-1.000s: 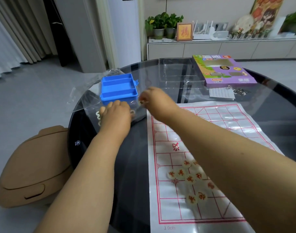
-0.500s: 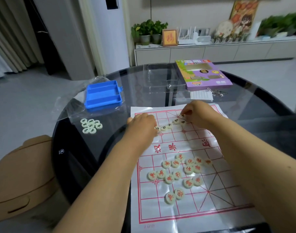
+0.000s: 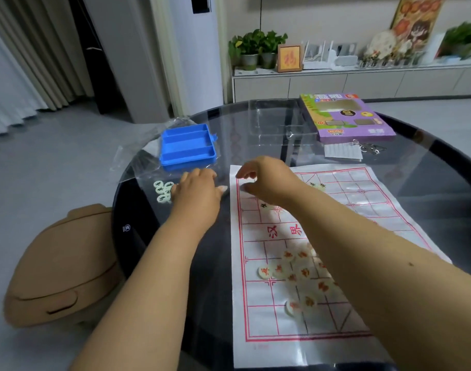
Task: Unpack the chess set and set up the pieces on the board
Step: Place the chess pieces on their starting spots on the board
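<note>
— Both hands have swung left since a moment ago; the left hand (image 3: 195,188) is off the board and beside the green-lettered pieces (image 3: 162,191) on the worktop (image 3: 255,145).
— What's its grip doing?
— Fingers curled down over those pieces, near the blue tray (image 3: 187,148); whether it holds one, I cannot tell.
— And the right hand (image 3: 266,180)?
— Hovering over the far left corner of the paper board (image 3: 363,210), fingers bent loosely, nothing visibly held. Red-lettered pieces (image 3: 296,271) lie heaped on the board's near half.
</note>
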`<state>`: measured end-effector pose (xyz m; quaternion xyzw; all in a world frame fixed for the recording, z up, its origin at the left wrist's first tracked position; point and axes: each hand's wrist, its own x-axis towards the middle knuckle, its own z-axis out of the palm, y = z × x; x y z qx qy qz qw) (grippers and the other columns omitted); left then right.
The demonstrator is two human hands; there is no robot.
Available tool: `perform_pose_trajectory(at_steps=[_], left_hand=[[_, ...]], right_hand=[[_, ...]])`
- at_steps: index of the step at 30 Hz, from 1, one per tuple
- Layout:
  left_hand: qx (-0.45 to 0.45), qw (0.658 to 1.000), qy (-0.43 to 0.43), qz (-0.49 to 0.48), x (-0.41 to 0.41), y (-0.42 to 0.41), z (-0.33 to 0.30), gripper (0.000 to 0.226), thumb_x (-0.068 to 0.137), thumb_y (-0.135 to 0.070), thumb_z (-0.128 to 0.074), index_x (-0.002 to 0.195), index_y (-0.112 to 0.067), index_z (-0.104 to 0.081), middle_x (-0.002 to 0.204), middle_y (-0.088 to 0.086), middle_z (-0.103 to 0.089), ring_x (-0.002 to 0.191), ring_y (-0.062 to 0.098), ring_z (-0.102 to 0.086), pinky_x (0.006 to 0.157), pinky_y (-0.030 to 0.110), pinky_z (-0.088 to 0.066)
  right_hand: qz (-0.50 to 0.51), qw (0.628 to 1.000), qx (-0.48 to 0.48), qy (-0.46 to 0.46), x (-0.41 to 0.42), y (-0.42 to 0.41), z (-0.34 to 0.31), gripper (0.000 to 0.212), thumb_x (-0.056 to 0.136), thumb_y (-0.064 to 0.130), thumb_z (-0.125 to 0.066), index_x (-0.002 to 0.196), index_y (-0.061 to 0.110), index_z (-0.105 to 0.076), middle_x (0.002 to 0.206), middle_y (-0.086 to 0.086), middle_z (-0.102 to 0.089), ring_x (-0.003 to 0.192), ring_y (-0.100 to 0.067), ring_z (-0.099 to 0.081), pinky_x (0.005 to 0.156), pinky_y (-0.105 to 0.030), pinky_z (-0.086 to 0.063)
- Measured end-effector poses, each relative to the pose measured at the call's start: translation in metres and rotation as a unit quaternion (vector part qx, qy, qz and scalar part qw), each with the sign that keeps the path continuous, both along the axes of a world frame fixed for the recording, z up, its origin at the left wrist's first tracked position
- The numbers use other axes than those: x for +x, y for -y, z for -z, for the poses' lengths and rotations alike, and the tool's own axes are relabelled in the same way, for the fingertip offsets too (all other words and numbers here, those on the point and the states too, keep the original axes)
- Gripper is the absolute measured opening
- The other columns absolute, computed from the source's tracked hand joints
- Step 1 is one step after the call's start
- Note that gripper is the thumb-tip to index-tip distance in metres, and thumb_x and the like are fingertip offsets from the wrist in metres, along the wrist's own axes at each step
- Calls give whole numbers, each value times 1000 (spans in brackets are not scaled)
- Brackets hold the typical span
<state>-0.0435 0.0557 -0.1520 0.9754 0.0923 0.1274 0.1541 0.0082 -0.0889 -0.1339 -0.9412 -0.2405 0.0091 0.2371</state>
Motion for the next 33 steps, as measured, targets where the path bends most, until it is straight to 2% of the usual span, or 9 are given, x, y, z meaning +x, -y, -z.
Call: perform_pose_trajectory(at_steps=[6,10,12,14,19,22,26,30,33], left_hand=[[-15,995,-30,-94,-11,-57,3,40,93,-36,-57,127,-17,-51,135,10,-46,128,32,-35,101,44,-33],[-24,992,-45,-114,-18,-80,9,48,86,-40,-66,126,-15,-54,132,15,-47,123,35,-39,100,43,-36],[-37,992,-46,-109,-18,-86,14,47,85,-39,-68,123,-15,-56,128,15,-48,119,35,-42,99,42,-38],[-51,994,-32,-92,-16,-90,19,41,84,-35,-70,117,-14,-60,123,15,-51,113,33,-47,96,39,-41],[-104,993,-4,-54,-9,-95,24,22,80,-24,-76,97,-14,-66,105,10,-57,90,26,-57,76,28,-41],[-108,993,-1,-38,-8,-96,25,18,81,-22,-75,95,-14,-67,99,6,-54,80,19,-53,74,26,-38],[-116,993,-2,-10,-8,-94,24,19,83,-20,-73,101,-17,-68,101,1,-52,81,15,-53,76,25,-38],[-119,993,-3,5,-8,-92,25,13,84,-22,-72,94,-23,-64,102,1,-52,84,15,-54,75,25,-39],[-128,992,-1,16,-8,-94,27,19,84,-21,-72,103,-23,-66,103,1,-50,87,14,-55,77,23,-39]], right_hand=[[-72,997,-16,-20,-5,-63,13,44,84,16,-66,127,20,-58,131,-4,-54,115,-20,-53,93,-28,-41],[-90,995,-19,-48,-1,-95,29,59,85,20,-63,140,21,-42,145,-4,-39,133,-24,-36,110,-34,-29],[-77,995,-36,-53,1,-105,35,62,87,25,-59,144,29,-33,148,-1,-33,138,-27,-25,111,-45,-27],[-65,994,-64,-54,3,-111,36,63,90,27,-53,146,34,-26,149,1,-27,137,-29,-20,107,-48,-27],[-46,996,-74,-29,4,-116,39,52,92,31,-51,141,38,-35,142,-1,-33,131,-29,-27,102,-46,-31],[-39,998,-47,-23,4,-114,41,45,91,33,-55,135,34,-44,136,-3,-39,127,-27,-34,101,-44,-34],[-48,998,-4,-39,6,-109,40,41,87,30,-63,126,27,-55,129,-6,-45,120,-26,-45,102,-40,-40],[-59,996,9,-61,5,-104,38,40,86,25,-66,124,21,-56,128,-7,-46,115,-24,-49,102,-35,-42],[-64,996,12,-67,5,-103,36,42,85,24,-67,125,21,-55,126,-8,-47,115,-25,-50,101,-35,-42]])
